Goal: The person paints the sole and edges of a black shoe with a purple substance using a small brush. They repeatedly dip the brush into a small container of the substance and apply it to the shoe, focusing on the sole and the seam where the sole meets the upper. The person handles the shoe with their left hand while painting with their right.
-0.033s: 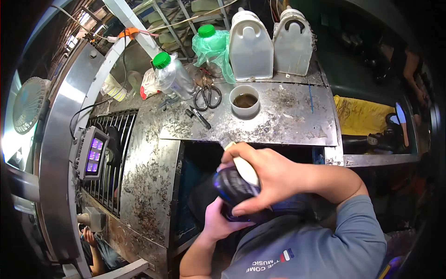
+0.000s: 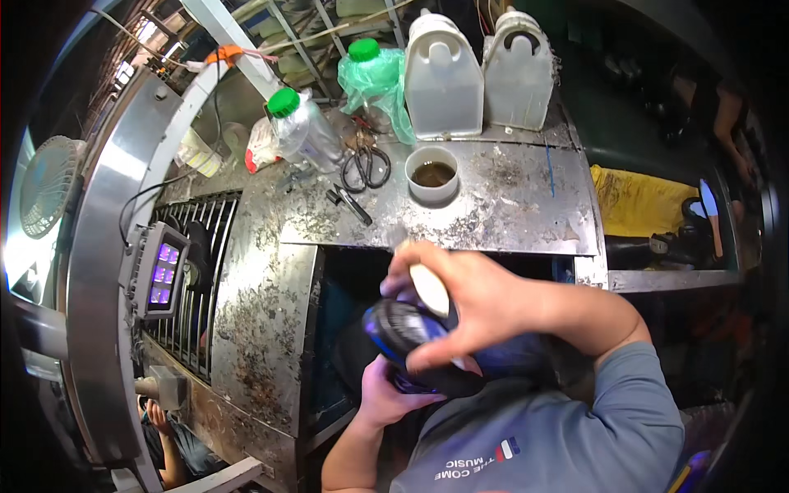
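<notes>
My right hand point(image 2: 477, 300) is closed around a brush point(image 2: 429, 289) with a pale handle. Its bristle end, blurred, sticks out past my fingers toward the bench edge. My right thumb rests against a dark shoe point(image 2: 403, 329) with blue glints on it. From below, my left hand point(image 2: 390, 390) grips that shoe in front of my body. Part of the shoe is hidden behind my right hand. On the bench beyond stands a white cup point(image 2: 433, 195) with brown liquid in it.
A marker pen point(image 2: 352, 205) and black-handled scissors point(image 2: 366, 168) lie left of the cup. Behind are green-capped bottles point(image 2: 304, 131) and white jugs point(image 2: 444, 90). At left, a lamp point(image 2: 163, 271) glows purple beside a barred rack point(image 2: 185, 329). Another person's hand point(image 2: 158, 417) shows at lower left.
The shoe has shifted slightly left and turned in my left hand. My right hand and the brush have moved a little up and left.
</notes>
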